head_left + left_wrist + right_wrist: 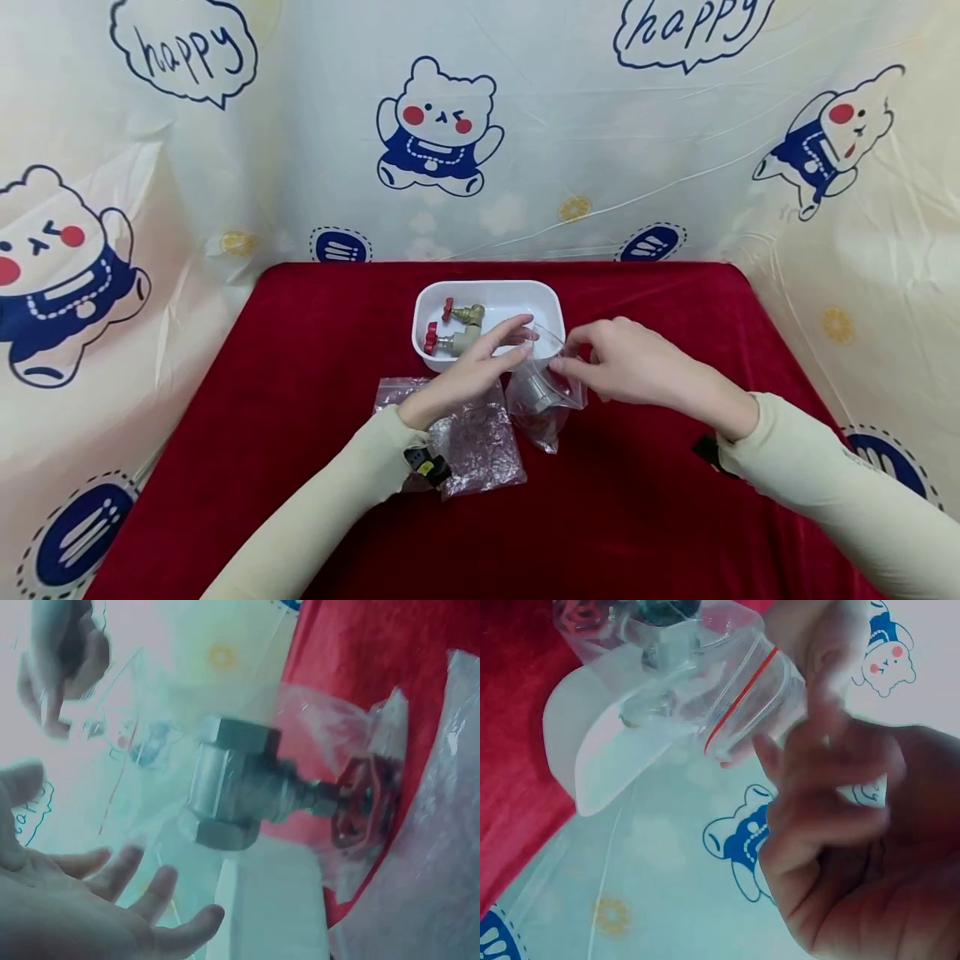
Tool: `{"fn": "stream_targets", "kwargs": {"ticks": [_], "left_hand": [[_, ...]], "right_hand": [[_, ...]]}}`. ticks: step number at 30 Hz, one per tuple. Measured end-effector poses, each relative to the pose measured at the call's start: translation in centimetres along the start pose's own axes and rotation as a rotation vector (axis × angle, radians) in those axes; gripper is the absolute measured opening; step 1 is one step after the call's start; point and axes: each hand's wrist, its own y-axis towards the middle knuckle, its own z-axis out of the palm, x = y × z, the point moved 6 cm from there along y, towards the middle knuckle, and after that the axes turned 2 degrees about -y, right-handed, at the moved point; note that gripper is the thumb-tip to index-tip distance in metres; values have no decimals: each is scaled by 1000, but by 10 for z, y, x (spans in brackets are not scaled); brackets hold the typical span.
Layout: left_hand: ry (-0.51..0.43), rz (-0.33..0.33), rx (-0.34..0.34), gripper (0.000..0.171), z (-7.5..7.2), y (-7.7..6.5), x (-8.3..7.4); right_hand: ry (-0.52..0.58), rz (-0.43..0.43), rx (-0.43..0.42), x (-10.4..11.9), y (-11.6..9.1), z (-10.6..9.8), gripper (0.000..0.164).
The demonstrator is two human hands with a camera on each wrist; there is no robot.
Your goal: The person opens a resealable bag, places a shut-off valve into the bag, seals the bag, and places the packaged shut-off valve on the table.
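Observation:
A clear zip bag (546, 433) hangs just in front of a white tray, with a metal valve (225, 787) inside it. The valve has hex ends and a red handwheel (364, 802), seen through the plastic. My right hand (633, 362) pinches the bag near its mouth, fingers curled. On the other side of the mouth is my left hand (480, 371), its fingers spread and extended by the plastic. A red zip line (742, 697) runs across the bag's upper part in the right wrist view.
The white tray (517, 290) holds a brass valve (471, 314) and a grey valve (461, 340), both with red handwheels. A flat clear plastic bag (480, 450) lies on the red cloth (637, 517) below my left forearm. A printed curtain (540, 125) surrounds the table.

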Motion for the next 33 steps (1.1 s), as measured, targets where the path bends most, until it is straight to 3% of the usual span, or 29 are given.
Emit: {"fn": "stream_targets", "kwargs": {"ticks": [4,9,16,26,33], "left_hand": [[9,22,-20,45,-2,6,1],[107,54,-102,31,-3,12,4],[209,120,-189,14,-5,13,-4],[256,139,-263,10,-11,10,-10],[208,169,-287,11,-12,5,-9]], "right_hand": [[-31,-49,40,-1,-11,13,24],[-104,-109,-6,0,-18,23,13],[-108,-136,-72,0,-24,24,16],[-102,-116,-149,-9,-31,14,15],[-96,-120,-167,-11,-33,8,11]]}}
